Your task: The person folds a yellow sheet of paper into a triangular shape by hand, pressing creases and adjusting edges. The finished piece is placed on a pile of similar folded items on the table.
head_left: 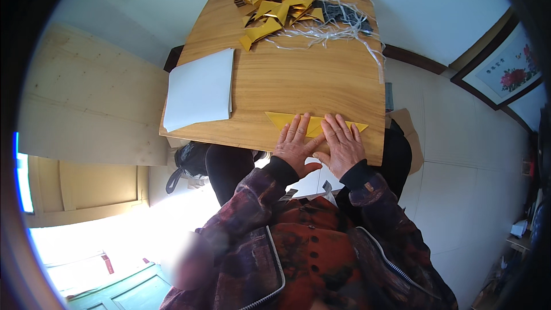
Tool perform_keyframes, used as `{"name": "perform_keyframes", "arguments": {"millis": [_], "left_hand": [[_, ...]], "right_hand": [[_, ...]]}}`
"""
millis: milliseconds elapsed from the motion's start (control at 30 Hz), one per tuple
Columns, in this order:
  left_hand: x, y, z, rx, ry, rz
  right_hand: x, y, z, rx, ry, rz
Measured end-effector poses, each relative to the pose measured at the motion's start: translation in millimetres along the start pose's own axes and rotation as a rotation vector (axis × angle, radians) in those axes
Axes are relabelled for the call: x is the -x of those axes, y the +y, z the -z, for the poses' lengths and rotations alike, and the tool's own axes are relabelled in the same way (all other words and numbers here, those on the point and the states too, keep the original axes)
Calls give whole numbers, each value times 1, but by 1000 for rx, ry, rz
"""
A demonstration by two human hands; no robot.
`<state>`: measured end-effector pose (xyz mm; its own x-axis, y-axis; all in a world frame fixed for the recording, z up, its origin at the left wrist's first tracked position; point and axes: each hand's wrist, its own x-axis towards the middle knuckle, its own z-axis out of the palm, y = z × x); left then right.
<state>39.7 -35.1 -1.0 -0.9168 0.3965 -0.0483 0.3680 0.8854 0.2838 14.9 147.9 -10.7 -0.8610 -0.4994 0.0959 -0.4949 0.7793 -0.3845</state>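
A long folded strip of yellow-gold paper lies along the near edge of the wooden table, its two ends tapering to points. My left hand rests flat on its middle, fingers stretched out and pointing away from me. Beside it my right hand presses flat on the right half, fingers slightly spread. The thumbs come close together below the paper. My palms and fingers hide much of the strip's middle and lower edge.
A stack of white paper sheets lies at the table's left. Folded gold paper pieces are heaped at the far edge, next to tangled whitish plastic strings and a dark grey bundle. A framed flower picture stands at the right.
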Motion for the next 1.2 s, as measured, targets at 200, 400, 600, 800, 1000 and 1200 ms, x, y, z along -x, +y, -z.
{"name": "perform_keyframes", "arguments": {"millis": [200, 400, 600, 800, 1000, 1200], "left_hand": [[27, -31, 9, -64, 53, 160], [33, -44, 12, -95, -16, 282], [30, -20, 25, -83, 16, 248], [15, 15, 1, -13, -48, 162], [9, 1, -6, 16, -9, 112], [-4, -12, -6, 107, 64, 100]], "right_hand": [[2, 1, 0, 20, 21, 27], [2, 2, -3, 38, 38, 38], [2, 2, -3, 85, 2, -21], [2, 1, 2, 102, 10, -30], [19, -9, 12, 151, 17, -35], [46, -22, 15, 125, 48, -16]]}}
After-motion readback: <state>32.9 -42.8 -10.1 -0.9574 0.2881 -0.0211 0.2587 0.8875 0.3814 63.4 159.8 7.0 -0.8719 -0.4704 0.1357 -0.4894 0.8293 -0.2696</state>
